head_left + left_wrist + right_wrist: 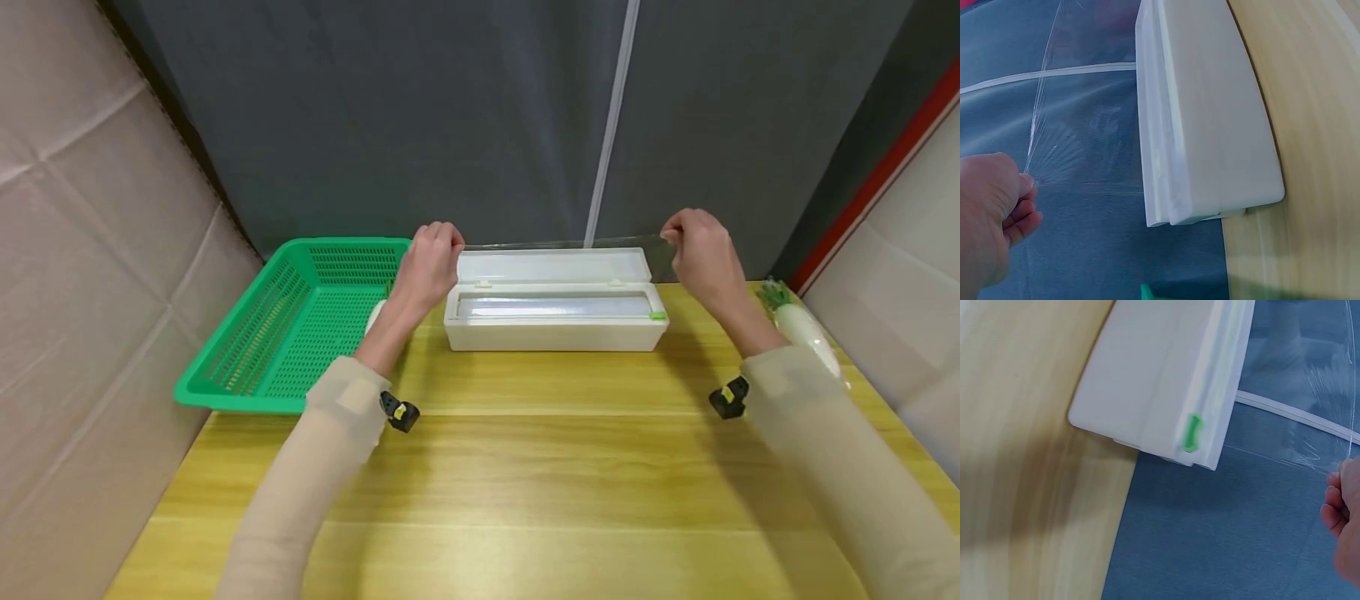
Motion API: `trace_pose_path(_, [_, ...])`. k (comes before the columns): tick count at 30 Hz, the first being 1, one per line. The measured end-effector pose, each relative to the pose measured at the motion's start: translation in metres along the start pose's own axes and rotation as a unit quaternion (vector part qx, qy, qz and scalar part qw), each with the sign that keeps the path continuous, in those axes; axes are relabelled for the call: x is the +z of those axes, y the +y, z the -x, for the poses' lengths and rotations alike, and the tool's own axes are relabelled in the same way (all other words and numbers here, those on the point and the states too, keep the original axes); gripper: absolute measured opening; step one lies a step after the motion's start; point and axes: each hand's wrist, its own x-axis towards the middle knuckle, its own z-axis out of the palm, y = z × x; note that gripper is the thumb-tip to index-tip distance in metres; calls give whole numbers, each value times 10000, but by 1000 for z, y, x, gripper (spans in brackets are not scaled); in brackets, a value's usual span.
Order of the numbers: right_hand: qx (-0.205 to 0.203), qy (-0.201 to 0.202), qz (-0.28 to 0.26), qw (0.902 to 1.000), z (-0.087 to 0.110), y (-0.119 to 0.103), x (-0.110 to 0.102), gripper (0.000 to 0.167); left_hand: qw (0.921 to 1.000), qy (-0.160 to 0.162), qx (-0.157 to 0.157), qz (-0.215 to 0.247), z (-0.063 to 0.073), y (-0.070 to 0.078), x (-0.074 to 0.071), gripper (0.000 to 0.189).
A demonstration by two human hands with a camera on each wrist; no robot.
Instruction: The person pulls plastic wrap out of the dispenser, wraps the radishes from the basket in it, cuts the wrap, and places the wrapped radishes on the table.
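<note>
A clear sheet of plastic wrap stretches between my two hands above a white wrap dispenser box. My left hand pinches one corner of the film, with creases fanning out from the fingertips in the left wrist view. At the other corner my right hand pinches the film between thumb and fingers. The dispenser's lid stands raised at the back, and a roll shows inside. On its front right edge sits a green slide cutter. In both wrist views the film runs from the box to the fingers.
A green plastic basket stands at the left, with a white object partly hidden behind my left forearm. On the right lies a white radish with green leaves. Dark curtain hangs behind the wooden table; pale walls flank both sides.
</note>
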Motion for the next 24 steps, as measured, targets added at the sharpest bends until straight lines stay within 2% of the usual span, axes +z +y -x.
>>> trace_pose_path(3, [-41,-31,7,10000,-4,-2,-5,14,10000,42,24,-2,-2,1,-6,10])
trace_pose_path(8, [123,-128,7,9998,-11,-8,-13,16,9996,237,173,-26,-7,2,-15,9])
trace_pose_path(15, [-100,226,-157,9996,-18,-9,-26,18,9993,300,226,-28,-15,7,-27,11])
trace_pose_path(24, [3,267,-86,9996,-28,-16,-43,22,9987,407,304,53,-25,11,-43,11])
